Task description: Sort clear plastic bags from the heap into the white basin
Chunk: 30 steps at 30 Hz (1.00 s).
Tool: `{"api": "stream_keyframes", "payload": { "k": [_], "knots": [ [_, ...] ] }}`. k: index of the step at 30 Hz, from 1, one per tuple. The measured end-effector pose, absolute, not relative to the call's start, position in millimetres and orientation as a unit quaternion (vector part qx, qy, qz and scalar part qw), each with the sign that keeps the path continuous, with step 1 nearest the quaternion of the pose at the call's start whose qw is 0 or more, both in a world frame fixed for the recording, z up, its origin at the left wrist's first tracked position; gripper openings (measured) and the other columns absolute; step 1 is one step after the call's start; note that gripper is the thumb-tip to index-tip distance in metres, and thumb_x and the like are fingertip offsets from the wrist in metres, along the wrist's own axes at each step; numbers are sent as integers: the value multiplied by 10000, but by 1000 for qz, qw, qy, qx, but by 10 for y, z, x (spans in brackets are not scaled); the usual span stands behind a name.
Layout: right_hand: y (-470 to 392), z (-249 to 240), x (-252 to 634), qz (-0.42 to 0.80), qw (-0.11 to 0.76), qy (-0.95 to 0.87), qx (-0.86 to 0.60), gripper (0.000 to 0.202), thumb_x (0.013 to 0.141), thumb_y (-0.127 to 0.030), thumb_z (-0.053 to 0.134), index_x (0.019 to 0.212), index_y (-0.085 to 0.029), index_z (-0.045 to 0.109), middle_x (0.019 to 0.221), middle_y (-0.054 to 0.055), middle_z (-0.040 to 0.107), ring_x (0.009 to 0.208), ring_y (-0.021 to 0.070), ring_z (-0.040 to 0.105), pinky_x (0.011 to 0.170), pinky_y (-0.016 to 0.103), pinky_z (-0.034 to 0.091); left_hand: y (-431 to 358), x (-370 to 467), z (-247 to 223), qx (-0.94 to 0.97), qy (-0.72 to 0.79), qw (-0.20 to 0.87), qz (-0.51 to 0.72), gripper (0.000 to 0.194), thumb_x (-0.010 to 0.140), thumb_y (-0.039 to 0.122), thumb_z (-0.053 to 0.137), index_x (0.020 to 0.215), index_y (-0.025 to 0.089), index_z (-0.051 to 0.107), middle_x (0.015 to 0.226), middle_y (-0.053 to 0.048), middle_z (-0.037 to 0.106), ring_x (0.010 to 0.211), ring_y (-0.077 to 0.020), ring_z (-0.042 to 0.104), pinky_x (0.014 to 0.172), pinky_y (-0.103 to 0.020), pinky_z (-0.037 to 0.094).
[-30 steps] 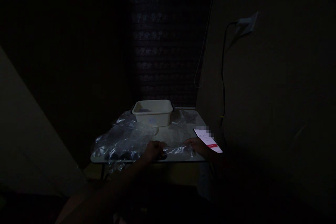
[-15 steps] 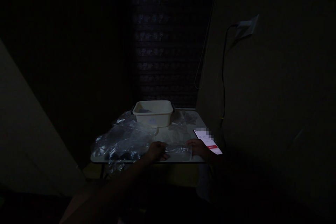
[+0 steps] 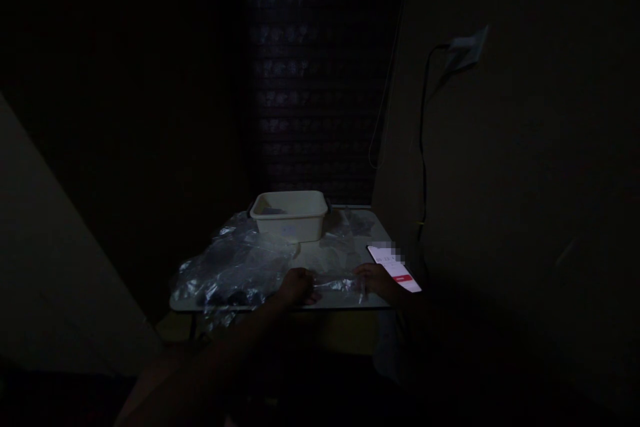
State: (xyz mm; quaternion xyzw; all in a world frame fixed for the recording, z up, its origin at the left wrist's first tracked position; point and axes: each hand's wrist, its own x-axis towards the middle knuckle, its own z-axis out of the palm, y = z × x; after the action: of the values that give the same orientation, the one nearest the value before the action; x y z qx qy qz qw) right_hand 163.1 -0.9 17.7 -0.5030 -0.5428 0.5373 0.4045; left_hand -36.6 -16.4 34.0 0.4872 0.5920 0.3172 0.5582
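Note:
Between my two hands, near the front edge of the white table (image 3: 330,255), lies a small clear plastic bag (image 3: 337,284). My left hand (image 3: 299,285) grips its left end with the fingers curled. At its right end my right hand (image 3: 373,278) has its fingers closed on the plastic. A larger heap of clear plastic bags (image 3: 235,263) spreads over the left side of the table and hangs over its front edge. The scene is very dark, so the fingertips are hard to make out.
A white tub (image 3: 291,227) with dark handles stands at the back of the table, something greyish inside it. A lit phone (image 3: 397,270) lies at the right edge. More clear plastic (image 3: 345,223) is right of the tub. A black cable (image 3: 423,140) runs down the right wall.
The view has shifted very slightly. Both hands stay at the ends of the small plastic bag, in almost the same place.

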Motion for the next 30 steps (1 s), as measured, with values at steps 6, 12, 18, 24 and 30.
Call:
{"api": "stream_keyframes", "payload": {
  "k": [6,12,18,24,30],
  "knots": [
    [-57,274,1628,508,407,-544,-530,129,484,-136,504,613,-126,499,434,-57,481,329,63,434,334,203,369,-184,-362,357,480,584,557,344,106,711,199,411,759,107,429,356,45,457,367,-99,507,392,-195,401],
    [-70,245,1614,535,389,-516,-545,106,543,-193,521,629,-132,515,508,-9,541,449,96,509,404,224,429,-145,-364,298,486,595,548,330,193,700,297,428,703,106,455,375,15,496,394,-102,520,417,-200,417],
    [-44,184,1620,510,368,-552,-548,104,597,-226,492,639,-134,514,485,0,543,430,101,517,365,201,407,-109,-371,239,485,599,551,321,209,713,304,401,652,110,447,355,25,465,383,-111,521,396,-198,409],
    [-50,206,1604,483,357,-575,-555,83,607,-194,442,646,-132,482,436,-15,523,380,95,505,289,157,325,-98,-358,214,484,603,551,314,183,723,280,389,640,120,424,332,47,424,355,-115,509,355,-193,383],
    [-44,170,1616,471,363,-580,-558,73,607,-183,402,651,-141,443,436,-29,521,369,87,502,255,138,250,-119,-340,224,486,609,546,307,195,723,287,390,617,124,415,322,40,424,341,-109,495,348,-189,369]
  ]
}}
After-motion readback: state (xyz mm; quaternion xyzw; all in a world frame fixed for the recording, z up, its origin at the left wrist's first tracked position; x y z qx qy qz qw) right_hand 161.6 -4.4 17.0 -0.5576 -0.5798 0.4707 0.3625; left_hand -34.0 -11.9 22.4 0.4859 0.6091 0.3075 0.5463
